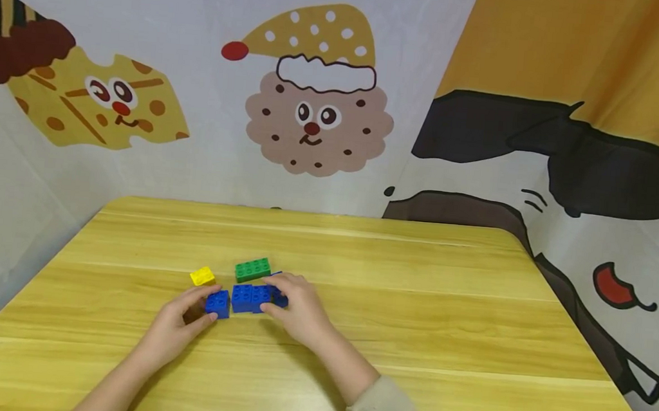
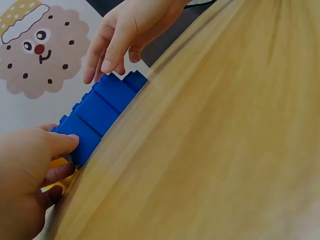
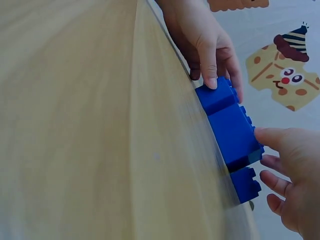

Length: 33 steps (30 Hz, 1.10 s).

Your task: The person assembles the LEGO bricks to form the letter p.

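Observation:
My left hand pinches a small blue toy brick between thumb and fingers. Just right of it, two blue bricks stand side by side on the table, studs up. Over the right one of this pair, my right hand has its thumb and fingers spread, fingertips right at the studded top edge. In the left wrist view those fingers look straight and relaxed. Another, lower blue brick sits at the row's right end, partly hidden by the right hand in the head view.
A green brick lies behind the blue row. Beyond the left hand's fingertips is a yellow brick. The wooden table backs onto a cloth printed with cartoon figures.

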### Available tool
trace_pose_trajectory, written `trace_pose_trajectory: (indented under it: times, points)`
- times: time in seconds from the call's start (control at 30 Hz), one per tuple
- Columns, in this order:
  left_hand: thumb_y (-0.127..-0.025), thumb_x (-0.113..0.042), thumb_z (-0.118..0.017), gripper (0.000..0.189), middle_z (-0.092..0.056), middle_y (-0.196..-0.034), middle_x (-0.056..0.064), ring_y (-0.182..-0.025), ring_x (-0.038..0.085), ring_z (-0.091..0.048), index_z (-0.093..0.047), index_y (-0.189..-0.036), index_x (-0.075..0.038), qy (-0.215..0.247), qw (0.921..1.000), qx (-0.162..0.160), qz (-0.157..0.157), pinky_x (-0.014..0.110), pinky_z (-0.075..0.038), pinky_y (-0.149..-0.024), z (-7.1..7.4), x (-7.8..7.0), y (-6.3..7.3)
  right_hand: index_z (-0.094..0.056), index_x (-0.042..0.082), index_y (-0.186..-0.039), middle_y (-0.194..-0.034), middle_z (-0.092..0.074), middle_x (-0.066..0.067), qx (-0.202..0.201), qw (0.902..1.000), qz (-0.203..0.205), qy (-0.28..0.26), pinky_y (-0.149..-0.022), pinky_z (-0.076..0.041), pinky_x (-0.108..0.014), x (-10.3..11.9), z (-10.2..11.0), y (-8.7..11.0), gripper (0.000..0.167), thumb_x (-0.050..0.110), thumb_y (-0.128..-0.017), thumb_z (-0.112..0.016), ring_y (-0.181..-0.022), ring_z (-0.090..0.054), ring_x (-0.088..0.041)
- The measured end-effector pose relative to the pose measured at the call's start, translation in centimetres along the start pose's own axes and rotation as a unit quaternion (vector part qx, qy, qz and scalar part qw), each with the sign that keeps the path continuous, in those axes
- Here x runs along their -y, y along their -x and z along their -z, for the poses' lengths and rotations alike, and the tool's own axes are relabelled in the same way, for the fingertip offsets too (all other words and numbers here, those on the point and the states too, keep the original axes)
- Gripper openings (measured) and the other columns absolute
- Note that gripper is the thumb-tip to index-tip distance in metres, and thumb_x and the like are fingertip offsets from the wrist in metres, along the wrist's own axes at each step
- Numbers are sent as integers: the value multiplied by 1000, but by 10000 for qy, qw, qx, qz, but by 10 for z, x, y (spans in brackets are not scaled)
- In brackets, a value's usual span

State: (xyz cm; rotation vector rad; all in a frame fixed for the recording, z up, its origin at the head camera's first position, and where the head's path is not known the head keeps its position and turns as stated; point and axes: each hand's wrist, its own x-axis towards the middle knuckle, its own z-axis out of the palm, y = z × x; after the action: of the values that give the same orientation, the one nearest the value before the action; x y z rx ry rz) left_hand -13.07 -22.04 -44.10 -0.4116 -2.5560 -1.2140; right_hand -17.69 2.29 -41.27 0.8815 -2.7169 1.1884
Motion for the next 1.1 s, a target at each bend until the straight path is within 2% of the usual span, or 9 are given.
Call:
trace_pose_trajectory:
  times: [0.17,0.4,0.73,1.1]
  points:
    - [-83,6,-69,45,-64,-108,7,-83,14,-56,-60,-126,-4,72,9998,51,173,26,-47,-67,-1,0,0,-63,13,-126,-128,-59,-2,-17,9999,17,112,-92,-45,-32,0,-3,-2,40,19,-87,-73,-113,-53,-20]
    - [-82,5,-70,47,-65,-88,4,-76,13,-55,-58,-128,-2,255,9987,36,445,26,-46,-63,-2,2,1,-66,15,-122,-125,-61,0,-131,9992,104,372,-93,-43,-36,-2,-7,-2,36,16,-86,-73,-109,-53,-18]
    - [-84,1,-71,46,-65,-92,5,-86,21,-58,-59,-127,-2,287,9963,67,806,27,-47,-70,-1,1,1,-67,16,-121,-123,-62,3,-130,9997,92,161,-88,-44,-32,-6,-9,-2,35,18,-86,-73,-104,-52,-14]
    - [-82,-2,-74,45,-66,-93,7,-85,21,-58,-61,-125,-2,348,9953,-18,903,27,-48,-70,0,0,1,-67,15,-121,-122,-62,3,-230,9995,169,-97,-88,-45,-29,-7,-7,0,35,19,-86,-73,-102,-50,-11]
